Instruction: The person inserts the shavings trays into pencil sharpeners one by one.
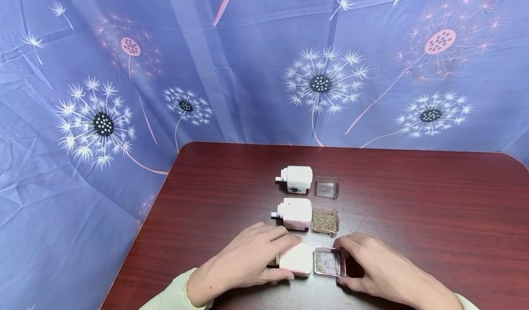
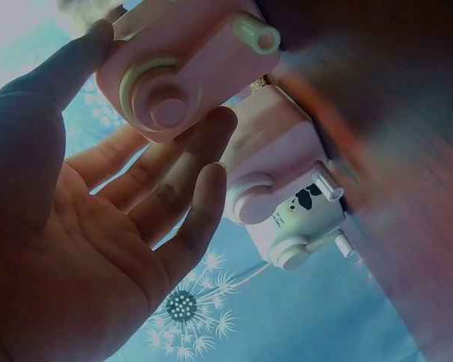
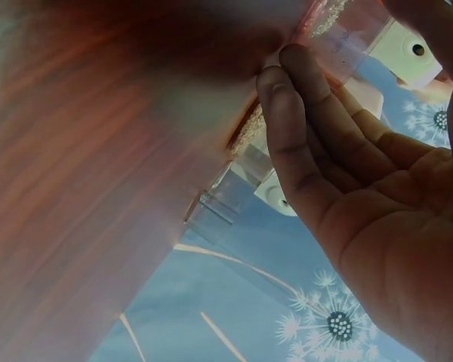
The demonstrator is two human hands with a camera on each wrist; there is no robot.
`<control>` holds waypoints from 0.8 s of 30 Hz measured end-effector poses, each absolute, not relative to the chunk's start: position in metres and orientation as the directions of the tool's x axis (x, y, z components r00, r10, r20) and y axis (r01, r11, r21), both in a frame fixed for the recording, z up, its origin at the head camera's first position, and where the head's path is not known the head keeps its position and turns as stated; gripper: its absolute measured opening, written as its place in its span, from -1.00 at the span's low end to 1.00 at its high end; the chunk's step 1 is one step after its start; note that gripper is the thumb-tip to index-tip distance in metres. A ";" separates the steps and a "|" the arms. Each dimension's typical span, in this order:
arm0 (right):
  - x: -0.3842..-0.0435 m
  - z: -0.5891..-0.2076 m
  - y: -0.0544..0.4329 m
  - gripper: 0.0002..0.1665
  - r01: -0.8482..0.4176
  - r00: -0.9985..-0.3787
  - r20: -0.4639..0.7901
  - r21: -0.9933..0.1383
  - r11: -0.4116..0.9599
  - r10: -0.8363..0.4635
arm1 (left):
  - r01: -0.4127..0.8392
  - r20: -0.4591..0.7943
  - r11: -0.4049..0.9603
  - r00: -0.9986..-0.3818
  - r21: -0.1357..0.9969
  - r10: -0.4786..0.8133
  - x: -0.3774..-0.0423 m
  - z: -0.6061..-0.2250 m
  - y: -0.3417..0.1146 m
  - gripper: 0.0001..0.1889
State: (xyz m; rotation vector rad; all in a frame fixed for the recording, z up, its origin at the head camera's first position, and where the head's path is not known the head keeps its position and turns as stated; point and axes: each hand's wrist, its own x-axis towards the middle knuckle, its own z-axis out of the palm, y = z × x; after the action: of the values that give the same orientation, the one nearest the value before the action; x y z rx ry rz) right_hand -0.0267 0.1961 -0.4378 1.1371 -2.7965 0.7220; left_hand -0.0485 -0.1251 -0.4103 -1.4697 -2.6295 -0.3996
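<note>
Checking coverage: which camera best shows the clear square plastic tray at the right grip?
Head view: the clear tray shows nearly whole from above, beside the right grip. The right wrist view crops it at the top; in the left wrist view it isn't discernible.

The housing [image 1: 296,259] looks smooth plastic, the tray [image 1: 329,262] clear plastic, table [image 1: 434,200] glossy wood, backdrop [image 1: 256,80] creased cloth.

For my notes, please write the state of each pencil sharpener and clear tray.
Far clear tray: out, looks empty
Middle clear tray: out, holds brown bits
Near clear tray: out, some bits inside, held by right hand
Far pencil sharpener: tray out
Middle pencil sharpener: tray out
Near pencil sharpener: tray out, held by left hand
</note>
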 end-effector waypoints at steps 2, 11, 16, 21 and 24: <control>-0.028 -0.437 0.194 -0.43 -0.667 -0.731 0.194 -0.402 0.627 -0.654 | 0.848 0.215 0.498 -0.529 0.181 0.821 -0.049 -0.410 -0.125 -0.39; -0.031 -0.437 0.184 -0.46 -0.677 -0.717 0.180 -0.410 0.611 -0.673 | 0.846 0.199 0.502 -0.531 0.180 0.824 -0.049 -0.409 -0.126 -0.39; -0.031 -0.437 0.180 -0.46 -0.671 -0.719 0.163 -0.416 0.614 -0.676 | 0.847 0.198 0.500 -0.529 0.182 0.825 -0.050 -0.408 -0.126 -0.37; -0.030 -0.437 0.178 -0.45 -0.673 -0.718 0.166 -0.414 0.613 -0.676 | 0.845 0.193 0.504 -0.533 0.178 0.824 -0.049 -0.409 -0.126 -0.36; -0.030 -0.437 0.177 -0.45 -0.674 -0.717 0.165 -0.412 0.613 -0.677 | 0.845 0.195 0.505 -0.533 0.178 0.823 -0.049 -0.410 -0.126 -0.36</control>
State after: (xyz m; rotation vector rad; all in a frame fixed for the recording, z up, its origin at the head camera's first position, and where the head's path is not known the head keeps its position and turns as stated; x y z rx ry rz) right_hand -0.0302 0.1771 -0.4373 1.1842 -2.8274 0.7173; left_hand -0.0488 -0.1262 -0.4096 -1.4723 -2.6507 -0.3858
